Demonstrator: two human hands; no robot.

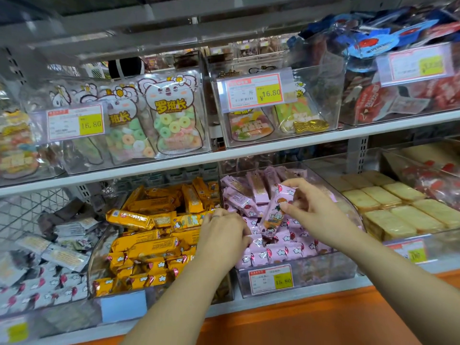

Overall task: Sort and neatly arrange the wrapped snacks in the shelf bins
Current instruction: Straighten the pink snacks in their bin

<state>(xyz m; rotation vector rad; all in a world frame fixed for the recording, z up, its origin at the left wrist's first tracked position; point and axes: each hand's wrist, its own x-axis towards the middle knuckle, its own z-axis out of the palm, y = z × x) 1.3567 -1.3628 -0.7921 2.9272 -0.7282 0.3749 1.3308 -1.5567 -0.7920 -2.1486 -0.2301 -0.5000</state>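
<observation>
On the lower shelf, a clear bin (296, 275) holds several pink wrapped snacks (278, 252). The bin to its left (99, 257) is full of orange wrapped snacks (146, 247). My right hand (311, 207) pinches one pink snack pack (275, 215) by its upper end, holding it upright above the pink pile. My left hand (224, 232) rests knuckles-up at the divide between the two bins, fingers curled down among the pink packs; what its fingers hold is hidden.
Grey and white wrapped snacks (49, 275) fill the far left bin. Pale yellow wrapped cakes (398, 207) sit in the right bin. The shelf above carries clear bins of gummy candy bags (171, 115) with price tags (254, 92). An orange ledge (323, 317) runs below.
</observation>
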